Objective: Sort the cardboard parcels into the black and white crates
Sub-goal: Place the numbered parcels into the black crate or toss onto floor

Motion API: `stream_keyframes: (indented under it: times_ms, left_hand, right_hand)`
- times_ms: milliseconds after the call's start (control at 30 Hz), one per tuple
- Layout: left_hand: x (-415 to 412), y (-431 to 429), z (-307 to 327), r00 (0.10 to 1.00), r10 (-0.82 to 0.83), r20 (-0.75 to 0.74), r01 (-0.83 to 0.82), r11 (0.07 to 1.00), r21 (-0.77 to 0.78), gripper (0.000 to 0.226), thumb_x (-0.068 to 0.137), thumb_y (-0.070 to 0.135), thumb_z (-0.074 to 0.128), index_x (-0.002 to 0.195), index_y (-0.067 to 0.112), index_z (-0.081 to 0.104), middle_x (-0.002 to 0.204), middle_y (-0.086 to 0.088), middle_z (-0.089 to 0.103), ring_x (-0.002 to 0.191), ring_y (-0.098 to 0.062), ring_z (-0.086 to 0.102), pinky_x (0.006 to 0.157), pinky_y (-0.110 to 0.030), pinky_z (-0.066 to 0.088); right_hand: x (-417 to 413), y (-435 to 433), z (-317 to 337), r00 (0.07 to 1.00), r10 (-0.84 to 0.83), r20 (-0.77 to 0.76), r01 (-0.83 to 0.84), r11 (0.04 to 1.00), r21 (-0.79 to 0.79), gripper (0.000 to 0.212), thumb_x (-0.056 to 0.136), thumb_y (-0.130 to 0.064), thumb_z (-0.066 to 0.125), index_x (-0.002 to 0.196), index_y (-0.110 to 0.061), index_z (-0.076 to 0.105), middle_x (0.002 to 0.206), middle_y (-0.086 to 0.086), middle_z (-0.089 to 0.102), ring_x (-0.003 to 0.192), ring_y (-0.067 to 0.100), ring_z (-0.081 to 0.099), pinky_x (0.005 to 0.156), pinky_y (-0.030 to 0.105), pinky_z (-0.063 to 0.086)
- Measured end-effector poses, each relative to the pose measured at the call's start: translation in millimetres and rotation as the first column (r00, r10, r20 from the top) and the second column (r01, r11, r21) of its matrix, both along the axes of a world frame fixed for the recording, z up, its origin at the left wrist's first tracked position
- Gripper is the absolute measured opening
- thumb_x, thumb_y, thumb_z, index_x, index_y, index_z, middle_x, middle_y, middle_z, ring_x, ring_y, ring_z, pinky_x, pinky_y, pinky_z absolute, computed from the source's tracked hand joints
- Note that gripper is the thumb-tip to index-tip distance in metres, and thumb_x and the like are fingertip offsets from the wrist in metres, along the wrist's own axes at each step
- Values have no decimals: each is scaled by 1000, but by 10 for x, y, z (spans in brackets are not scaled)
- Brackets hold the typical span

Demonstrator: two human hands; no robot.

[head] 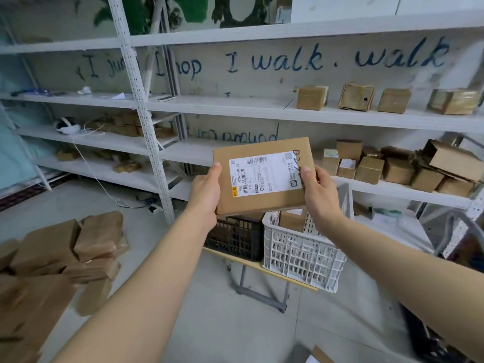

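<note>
A flat cardboard parcel [262, 155] with a white shipping label faces me, held up at chest height. My left hand [205, 189] grips its left edge and my right hand [318, 191] grips its right edge, thumbs on the front. Directly below the parcel stand a black crate [235, 238] on the left and a white crate [301, 254] on the right, side by side on a narrow table. The white crate holds at least one cardboard parcel [292, 218]. The black crate's inside is hidden by the held parcel.
A pile of brown cardboard parcels [68, 255] lies at the lower left. White metal shelving [235, 106] along the wall carries more small boxes [392, 166] on the right. A shelf upright [154, 163] stands left of the crates. Grey floor lies between me and the table.
</note>
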State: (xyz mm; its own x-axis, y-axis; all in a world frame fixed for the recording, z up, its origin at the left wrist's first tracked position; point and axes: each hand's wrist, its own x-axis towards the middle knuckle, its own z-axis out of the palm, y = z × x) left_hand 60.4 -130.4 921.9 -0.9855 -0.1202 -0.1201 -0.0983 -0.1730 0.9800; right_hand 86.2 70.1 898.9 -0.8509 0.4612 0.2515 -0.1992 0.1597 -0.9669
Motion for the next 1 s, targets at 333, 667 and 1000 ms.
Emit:
stream_keyframes:
  times_ms: [333,667,1000]
  left_hand:
    - [-1970,422,-185,997,79,18,-79,997,-2,24,95,47,49,85,27,56,50,18,65,42,-1,62,34,-17,43]
    - [-3539,655,-637,970,86,226,-89,996,1,26,94,47,51,83,24,58,87,0,68,75,-18,63,65,-33,53]
    - [-4656,637,-1271,885,-53,462,25,997,66,30,93,45,53,100,16,60,95,-11,69,85,-29,66,58,-41,55]
  right_hand:
    - [-2145,385,-156,997,75,17,-76,995,66,13,98,-34,40,102,-27,51,87,-17,57,77,-2,53,57,16,41]
    - [-3890,741,-455,976,143,165,-174,966,192,39,96,-43,44,121,-16,59,102,-3,64,86,9,58,63,19,42]
    - [-5100,848,-855,915,183,358,-280,930,240,29,88,-38,57,111,-20,52,103,-2,61,88,15,59,71,26,44]
